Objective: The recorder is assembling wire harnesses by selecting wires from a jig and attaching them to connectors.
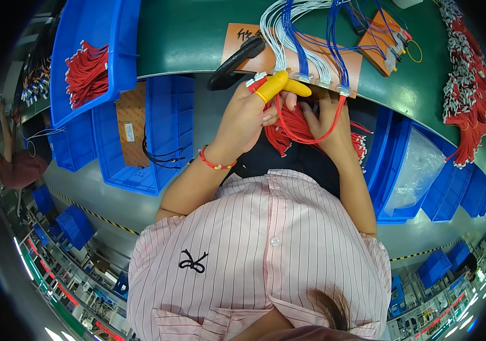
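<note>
Beyond the left hand (247, 118) and right hand (326, 116), a green table (186, 37); behind and below both, grey floor (106, 199) with striped tape (92, 213). Far left of the left hand, another person (24, 167).

Also left of the left hand, a blue tray (124, 42) of red leads (87, 74); lower and nearer, a blue bin (132, 181) with cardboard (132, 125) and black cables (163, 158). Right of the right hand, a clear bag (413, 170) below, a red heap (470, 108) above. Just past the fingers, an orange board (352, 71) with white wires (277, 28) and blue wires (295, 42). Close beyond the left hand, in the way there, a black handle (237, 63).

Left hand angled inward, yellow covers (271, 87) on two fingers, curled closed around red wires (258, 85). Right hand reaching up, fingertips hidden at the board's edge; cannot tell how far open or whether holding anything. Between both hands, a red loop (342, 103) from the board; beneath, a red bundle (281, 136).
</note>
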Demonstrator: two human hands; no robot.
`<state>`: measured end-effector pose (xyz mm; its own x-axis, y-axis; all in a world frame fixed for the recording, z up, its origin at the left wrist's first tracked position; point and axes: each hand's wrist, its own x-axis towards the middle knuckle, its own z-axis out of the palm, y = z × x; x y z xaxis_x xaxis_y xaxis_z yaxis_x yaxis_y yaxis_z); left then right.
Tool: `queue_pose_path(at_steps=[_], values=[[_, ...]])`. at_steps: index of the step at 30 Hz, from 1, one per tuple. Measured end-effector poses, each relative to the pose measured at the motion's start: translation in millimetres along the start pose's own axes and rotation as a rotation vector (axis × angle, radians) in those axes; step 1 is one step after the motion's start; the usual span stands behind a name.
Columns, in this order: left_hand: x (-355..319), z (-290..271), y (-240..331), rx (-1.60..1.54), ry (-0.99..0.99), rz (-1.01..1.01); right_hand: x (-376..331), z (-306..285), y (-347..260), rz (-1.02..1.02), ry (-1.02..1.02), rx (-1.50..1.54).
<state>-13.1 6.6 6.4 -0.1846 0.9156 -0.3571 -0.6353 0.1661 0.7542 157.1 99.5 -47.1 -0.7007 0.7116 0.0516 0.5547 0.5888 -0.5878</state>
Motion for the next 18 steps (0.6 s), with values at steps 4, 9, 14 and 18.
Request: queue_pose_path(at_steps=[4, 9, 14, 18], values=[[-1.3, 1.1, -11.5, 0.075, 0.027, 0.151, 3.8, 8.2, 7.6, 0.001, -0.018, 0.072], [-39.3, 10.3, -11.2, -0.371, -0.164, -0.214, -2.0, -14.3, -7.6, 0.040, 0.095, 0.398], [-58.0, 2.6, -29.6, -0.493, -0.337, -0.500, -8.0, -31.6, -31.2, -0.030, 0.169, 0.446], [-52.9, 10.3, -28.4, -0.222, 0.102, -0.172, -14.5, -39.4, -40.4, -0.123, 0.195, 0.381]])
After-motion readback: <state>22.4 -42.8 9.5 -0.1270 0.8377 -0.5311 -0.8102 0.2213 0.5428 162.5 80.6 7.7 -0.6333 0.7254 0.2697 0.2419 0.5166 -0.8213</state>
